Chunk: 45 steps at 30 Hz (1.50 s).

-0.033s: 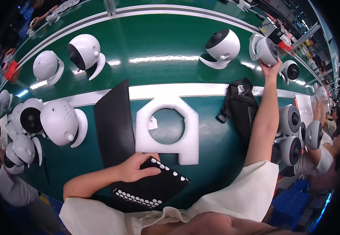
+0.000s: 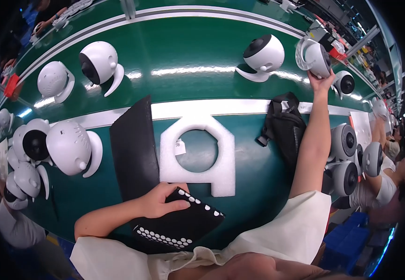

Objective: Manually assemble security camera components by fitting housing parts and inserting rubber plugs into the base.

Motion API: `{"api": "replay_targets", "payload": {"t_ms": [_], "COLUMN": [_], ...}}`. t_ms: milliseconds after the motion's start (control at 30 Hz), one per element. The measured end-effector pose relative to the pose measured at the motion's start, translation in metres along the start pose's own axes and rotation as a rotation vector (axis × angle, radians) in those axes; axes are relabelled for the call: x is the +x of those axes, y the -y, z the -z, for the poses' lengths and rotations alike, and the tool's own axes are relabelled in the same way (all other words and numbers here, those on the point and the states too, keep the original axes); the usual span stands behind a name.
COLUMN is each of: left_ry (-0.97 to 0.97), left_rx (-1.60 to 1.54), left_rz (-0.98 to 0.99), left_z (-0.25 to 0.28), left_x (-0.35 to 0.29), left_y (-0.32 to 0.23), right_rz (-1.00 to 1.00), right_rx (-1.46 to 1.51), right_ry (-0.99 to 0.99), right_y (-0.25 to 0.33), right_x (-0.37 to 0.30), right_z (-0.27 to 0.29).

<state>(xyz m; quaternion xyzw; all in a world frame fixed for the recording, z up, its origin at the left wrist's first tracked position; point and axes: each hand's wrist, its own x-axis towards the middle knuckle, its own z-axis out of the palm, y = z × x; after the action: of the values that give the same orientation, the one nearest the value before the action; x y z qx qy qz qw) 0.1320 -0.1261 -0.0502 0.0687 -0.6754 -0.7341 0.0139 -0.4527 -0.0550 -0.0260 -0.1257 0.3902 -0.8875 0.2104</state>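
Beyond and right of the white foam block (image 2: 227, 158), the right hand (image 2: 321, 81) grasps the near underside of a white ball-shaped camera (image 2: 315, 57), probably light, stiff and slippery, best held by its round shell, while nearer than the block the left hand (image 2: 163, 200) pinches a black dotted sheet (image 2: 188, 225).

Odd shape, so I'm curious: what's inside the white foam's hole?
The white foam piece shows green tabletop in its hole, with a white tag at left; what lies beneath the foam is covered.
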Motion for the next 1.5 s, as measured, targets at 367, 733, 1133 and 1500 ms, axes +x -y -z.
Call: {"api": "replay_targets", "payload": {"t_ms": [367, 733, 1133, 1500], "left_ry": [-0.040, 0.028, -0.203, 0.006], "left_rx": [-0.035, 0.078, 0.131, -0.241], "left_rz": [-0.014, -0.165, -0.361, -0.287], "left_z": [-0.003, -0.008, -0.027, -0.034], "left_x": [0.000, -0.009, -0.037, -0.051], "left_y": [0.002, -0.006, -0.009, -0.007], "right_rz": [-0.024, 0.071, -1.048, -0.441], "right_rx": [0.397, -0.135, -0.282, -2.018], "right_ry": [0.642, 0.151, 0.611, 1.017], "right_y": [0.003, 0.046, -0.071, -0.051], "right_x": [0.008, -0.128, -0.310, -0.298], "right_z": [-0.015, -0.159, -0.159, -0.237]}}
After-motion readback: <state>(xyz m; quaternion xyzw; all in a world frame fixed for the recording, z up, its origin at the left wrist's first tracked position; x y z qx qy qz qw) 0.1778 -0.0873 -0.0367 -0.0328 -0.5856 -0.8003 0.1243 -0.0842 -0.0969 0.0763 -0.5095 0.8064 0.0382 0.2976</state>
